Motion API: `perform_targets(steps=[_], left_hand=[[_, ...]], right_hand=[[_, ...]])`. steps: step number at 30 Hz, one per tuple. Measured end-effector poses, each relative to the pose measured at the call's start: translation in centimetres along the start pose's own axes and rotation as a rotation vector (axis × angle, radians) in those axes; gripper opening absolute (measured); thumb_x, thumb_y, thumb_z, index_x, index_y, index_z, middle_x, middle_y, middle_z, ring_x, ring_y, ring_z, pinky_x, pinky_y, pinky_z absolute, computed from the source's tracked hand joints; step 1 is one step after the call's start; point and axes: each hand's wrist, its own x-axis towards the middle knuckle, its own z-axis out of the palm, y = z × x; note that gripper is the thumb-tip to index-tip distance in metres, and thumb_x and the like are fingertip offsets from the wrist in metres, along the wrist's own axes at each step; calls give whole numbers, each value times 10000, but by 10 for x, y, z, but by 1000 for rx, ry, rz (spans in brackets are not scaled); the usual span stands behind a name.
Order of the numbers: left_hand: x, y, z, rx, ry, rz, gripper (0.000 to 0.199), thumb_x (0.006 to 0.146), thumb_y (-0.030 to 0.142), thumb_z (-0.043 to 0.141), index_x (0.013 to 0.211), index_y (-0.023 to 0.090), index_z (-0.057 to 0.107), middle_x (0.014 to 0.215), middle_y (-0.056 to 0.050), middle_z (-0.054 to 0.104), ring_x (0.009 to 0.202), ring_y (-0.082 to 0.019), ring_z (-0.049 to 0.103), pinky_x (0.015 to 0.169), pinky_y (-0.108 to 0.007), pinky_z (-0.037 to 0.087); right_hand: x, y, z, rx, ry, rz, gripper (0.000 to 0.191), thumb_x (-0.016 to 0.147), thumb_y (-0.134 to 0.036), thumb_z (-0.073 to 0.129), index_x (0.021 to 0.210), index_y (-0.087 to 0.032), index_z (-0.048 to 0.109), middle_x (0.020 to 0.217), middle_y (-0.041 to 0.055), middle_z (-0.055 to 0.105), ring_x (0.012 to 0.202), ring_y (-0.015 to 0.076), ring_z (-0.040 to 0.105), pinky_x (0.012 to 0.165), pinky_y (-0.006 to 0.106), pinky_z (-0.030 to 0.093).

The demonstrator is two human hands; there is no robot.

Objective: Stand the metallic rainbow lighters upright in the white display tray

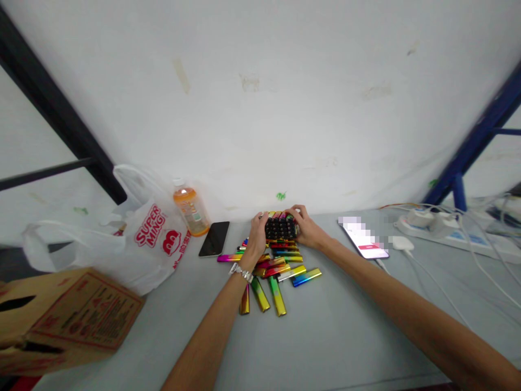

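Note:
At the back of the table, near the wall, my left hand [258, 233] and my right hand [304, 225] grip a black tray [280, 229] from its two sides. The tray's near face shows rows of small bumps or cells, and shiny coloured pieces peek out along its top. My fingers are closed on its edges, partly hidden behind it. Below the tray lies a loose pile of shiny metallic lighters [278, 296] in yellow, green, red, purple and blue. A blue and yellow lighter [307, 277] lies at the pile's right edge. My left wrist, wearing a metal band [241, 271], hangs over the pile.
Left of the pile are a dark phone [214, 239], an orange drink bottle [192, 209], a white plastic bag [140, 247] and a cardboard box [77, 320]. On the right lie a lit phone [363, 239], a white charger [402, 244] with cables and a power strip [443, 233].

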Motion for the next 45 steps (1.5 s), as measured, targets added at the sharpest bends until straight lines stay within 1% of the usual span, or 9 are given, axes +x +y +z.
perform_targets(steps=[9,15,21,25,28,32,34,37,45], left_hand=[[-14,7,17,-56,-125,84,415,967,482,386,1157,166,577,1275,-106,632,1220,-211,563,1102,-334,400],[-32,20,43,-159,-200,95,380,957,451,450,1199,195,594,1304,-75,638,1241,-212,565,1091,-339,425],[-37,20,68,-18,-96,122,288,905,349,567,1125,173,628,1198,-93,687,1156,-215,615,1067,-361,433],[-34,15,70,4,-102,169,254,910,303,548,1106,167,633,1173,-96,692,1137,-204,624,1065,-358,433],[-34,13,67,11,-132,199,255,925,314,530,1118,179,628,1184,-89,688,1147,-204,618,1062,-358,436],[-36,12,65,30,-152,227,258,938,315,522,1134,176,614,1189,-93,681,1145,-211,615,1058,-364,440],[-37,12,66,40,-156,240,259,952,321,508,1147,183,608,1193,-89,674,1151,-211,609,1063,-371,436],[-39,11,67,46,-161,246,256,980,323,462,1152,199,605,1215,-87,655,1176,-210,588,1080,-383,421],[-41,13,83,2,-133,293,315,1026,365,352,1150,206,595,1188,-84,628,1164,-191,567,1074,-358,419]], right_hand=[[-34,-12,-25,-153,33,13,822,749,-19,581,1498,-244,330,1487,177,315,1165,269,612,1006,447,515],[-68,-14,-41,-232,87,48,781,782,-26,541,1506,-254,356,1518,167,314,1353,292,464,1071,440,471],[-90,-20,-45,-230,-20,71,823,800,-51,536,1555,-235,266,1559,171,272,1400,296,417,1128,444,410],[-96,-31,-55,-145,-117,66,975,728,-33,566,1592,-250,170,1631,160,147,1407,302,419,1136,444,397],[-93,-36,-66,-4,-100,104,1028,720,-128,644,1603,-207,122,1633,161,189,1414,297,406,1137,432,390],[-75,-32,-69,121,32,472,527,957,-383,447,1408,-124,531,1356,172,595,1225,295,571,1054,447,440],[-66,-28,-65,181,6,561,527,999,-471,342,1134,-123,714,1097,144,719,1083,298,634,989,430,469],[-63,-28,-56,374,-1,556,577,969,-576,380,947,-134,749,937,107,744,959,281,662,908,388,500],[-80,-39,-57,651,120,545,545,935,-619,449,1100,-167,705,1016,53,741,942,233,654,855,349,512]])
